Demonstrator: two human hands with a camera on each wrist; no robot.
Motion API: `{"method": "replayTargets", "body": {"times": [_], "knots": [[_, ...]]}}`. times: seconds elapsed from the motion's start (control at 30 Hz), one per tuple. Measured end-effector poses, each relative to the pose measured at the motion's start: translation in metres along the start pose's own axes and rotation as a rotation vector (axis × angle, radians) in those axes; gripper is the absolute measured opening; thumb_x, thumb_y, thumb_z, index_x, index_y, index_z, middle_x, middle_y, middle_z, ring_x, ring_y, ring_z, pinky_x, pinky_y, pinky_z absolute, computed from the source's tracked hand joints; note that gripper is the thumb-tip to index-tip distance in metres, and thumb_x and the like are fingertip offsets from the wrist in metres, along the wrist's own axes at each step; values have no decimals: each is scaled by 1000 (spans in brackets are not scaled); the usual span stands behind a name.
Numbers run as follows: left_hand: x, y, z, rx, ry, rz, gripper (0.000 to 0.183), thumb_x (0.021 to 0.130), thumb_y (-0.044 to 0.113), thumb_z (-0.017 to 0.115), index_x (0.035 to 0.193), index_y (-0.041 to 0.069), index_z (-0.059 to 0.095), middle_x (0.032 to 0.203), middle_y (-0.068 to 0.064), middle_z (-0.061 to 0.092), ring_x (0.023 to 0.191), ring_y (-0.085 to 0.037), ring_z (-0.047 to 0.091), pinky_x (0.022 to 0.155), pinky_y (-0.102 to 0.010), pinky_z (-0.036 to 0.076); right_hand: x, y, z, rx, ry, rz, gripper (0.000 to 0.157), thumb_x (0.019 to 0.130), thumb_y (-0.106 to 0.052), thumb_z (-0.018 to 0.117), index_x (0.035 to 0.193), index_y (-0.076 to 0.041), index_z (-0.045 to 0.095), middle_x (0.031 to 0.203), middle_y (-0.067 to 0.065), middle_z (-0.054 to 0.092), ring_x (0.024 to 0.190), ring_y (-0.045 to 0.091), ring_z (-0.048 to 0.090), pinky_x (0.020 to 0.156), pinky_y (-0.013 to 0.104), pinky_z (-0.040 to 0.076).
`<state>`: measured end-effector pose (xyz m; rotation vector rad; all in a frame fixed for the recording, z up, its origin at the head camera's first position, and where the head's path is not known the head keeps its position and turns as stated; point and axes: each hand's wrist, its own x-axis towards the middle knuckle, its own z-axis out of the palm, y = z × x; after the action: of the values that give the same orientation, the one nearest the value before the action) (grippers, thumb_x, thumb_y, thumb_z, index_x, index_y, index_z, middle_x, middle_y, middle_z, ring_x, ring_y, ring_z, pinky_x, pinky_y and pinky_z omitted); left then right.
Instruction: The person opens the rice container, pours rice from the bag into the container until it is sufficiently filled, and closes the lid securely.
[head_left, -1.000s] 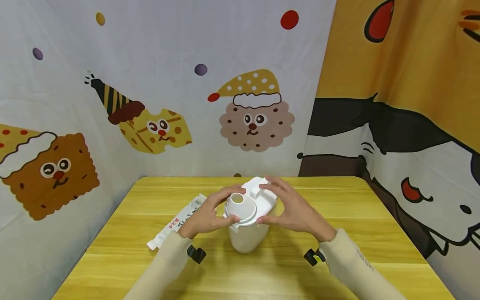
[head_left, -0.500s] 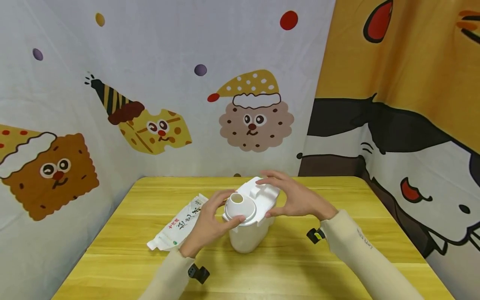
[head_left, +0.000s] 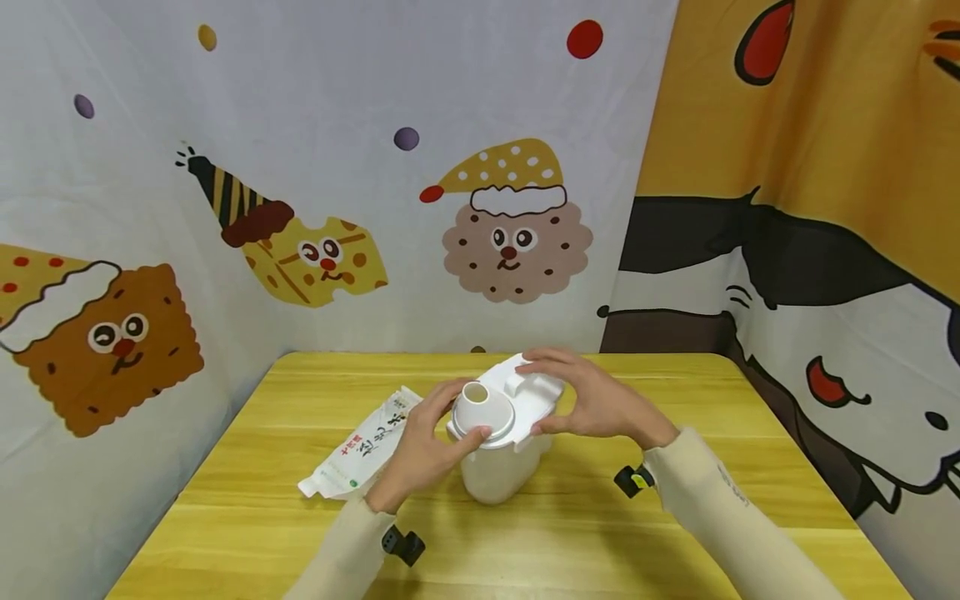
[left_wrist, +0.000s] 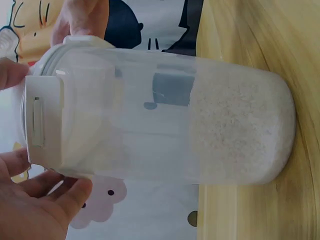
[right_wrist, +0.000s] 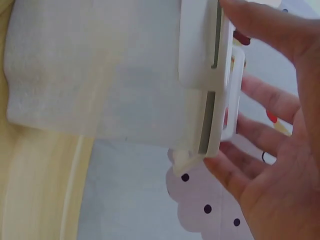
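A tall translucent storage container point(head_left: 495, 479) stands on the wooden table, with white rice-like grains point(left_wrist: 235, 125) in its lower part. On its top sits a white lid point(head_left: 536, 404) with a raised round spout cap point(head_left: 482, 417) and a small handle. My left hand point(head_left: 422, 454) holds the lid at the cap end, thumb at the near side and fingers at the far side. At the opposite end, my right hand point(head_left: 600, 404) spans the lid between thumb and fingers. A side clip point(left_wrist: 44, 120) lies against the container's wall in the left wrist view.
A flattened white bag point(head_left: 360, 450) with printed characters lies left of the container, partly behind my left hand. The wooden table point(head_left: 675, 517) ends at the back against a cartoon-printed cloth point(head_left: 337, 100).
My left hand has shifted slightly towards me, uncovering more of the bag. My right hand has moved a little right along the lid. The container stays in about the same place.
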<state>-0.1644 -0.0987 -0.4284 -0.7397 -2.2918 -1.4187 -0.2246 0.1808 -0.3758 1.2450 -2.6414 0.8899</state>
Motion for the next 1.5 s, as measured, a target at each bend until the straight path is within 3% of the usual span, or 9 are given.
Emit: {"method": "replayTargets", "body": {"times": [0.3,0.53,0.87,1.0,1.2,1.3,1.5], "knots": [[11,-16,-7,-134,-88,-21,55,92,14,77,143,9,57,140,-6,62,125,-18,62,109,-34,52,-9,-12,12,-65,119,38,74,74,-43,92,139,-20,63,151,11,54,139,37,49,110,61,46],[19,-26,-10,-175,-127,-4,54,92,9,72,143,4,56,141,-9,61,123,-17,60,108,-28,51,-14,-19,23,-126,209,74,75,74,-47,91,139,-22,63,148,9,56,132,32,51,102,55,52],[29,-37,-17,-311,-236,-7,52,98,9,63,149,13,52,149,-13,56,128,-13,57,106,-23,49,-19,-37,36,-231,316,172,76,73,-57,88,135,-20,66,141,8,59,118,26,52,89,45,56],[32,-37,-22,-301,-257,-22,52,99,9,65,149,15,51,149,-11,55,131,-16,55,107,-30,49,-20,-40,35,-258,317,177,75,73,-58,88,134,-19,66,138,8,60,117,26,53,83,45,58],[29,-26,-28,-223,-175,-97,56,94,13,74,145,21,54,148,-4,56,135,-25,55,118,-50,43,-18,-34,19,-196,247,148,71,72,-47,92,132,-18,67,137,7,59,122,28,56,92,48,58],[27,-20,-27,-183,-106,-136,57,92,18,79,144,25,56,145,0,58,132,-26,57,115,-51,46,-18,-27,8,-157,188,126,72,72,-43,94,133,-18,66,139,7,58,126,29,55,100,49,54],[22,0,-16,-41,39,-151,56,86,26,85,137,22,63,131,1,66,122,-21,60,101,-46,54,-14,-10,-8,-81,46,93,66,74,-39,93,133,-27,66,147,4,56,135,31,52,108,56,50]]}}
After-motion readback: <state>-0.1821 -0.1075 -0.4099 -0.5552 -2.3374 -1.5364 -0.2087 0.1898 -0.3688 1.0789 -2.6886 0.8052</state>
